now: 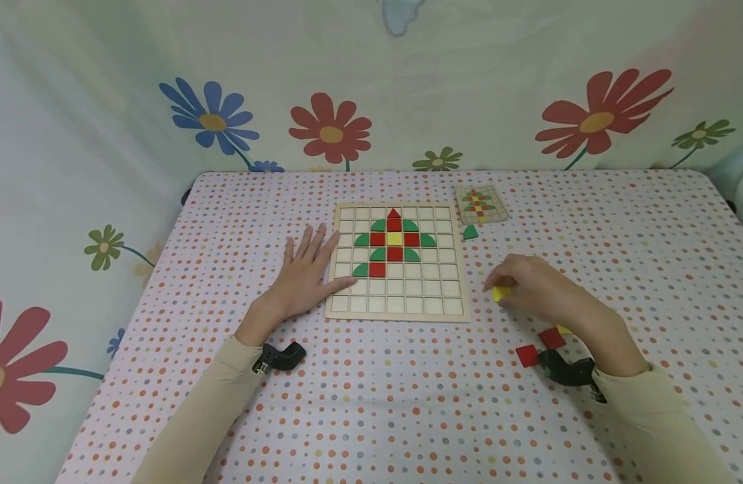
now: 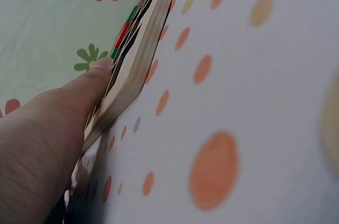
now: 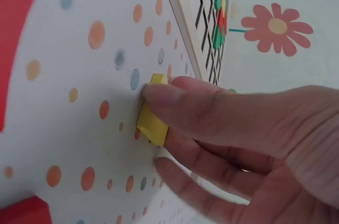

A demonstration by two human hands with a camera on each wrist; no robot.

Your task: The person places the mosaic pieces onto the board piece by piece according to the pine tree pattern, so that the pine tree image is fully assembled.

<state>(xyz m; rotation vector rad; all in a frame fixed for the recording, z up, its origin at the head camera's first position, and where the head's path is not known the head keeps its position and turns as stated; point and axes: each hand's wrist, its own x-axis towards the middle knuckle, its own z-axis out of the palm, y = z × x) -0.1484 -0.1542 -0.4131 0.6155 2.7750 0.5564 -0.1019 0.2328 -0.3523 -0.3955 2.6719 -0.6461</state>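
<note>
Two bare hands were at work over the dotted tablecloth (image 1: 408,403). The right hand (image 1: 543,290) pinched a small yellow wooden tile (image 1: 501,293) between thumb and curled fingers, right of the board and down at the cloth. In the right wrist view the yellow tile (image 3: 152,119) was a flat, thick-edged piece of plain matte yellow, its face mostly turned away, one corner poking past the thumb tip, its lower edge at or just above the cloth; whether it touched could not be told.

The left hand (image 1: 308,275) lay flat with fingers spread, its palm on the cloth and its fingertips resting on the left edge of the pale wooden grid board (image 1: 402,299). The left wrist view showed the thumb against that board's rim (image 2: 132,70).

On the board, green quarter-round, red square and yellow square pieces formed a partial tree shape topped by a red triangle (image 1: 394,214). A small pattern card (image 1: 482,204) lay beyond the board's upper right corner, with a loose green curved piece (image 1: 470,232) just below it. Two loose red square tiles (image 1: 539,346) lay on the cloth near the right wrist.
</note>
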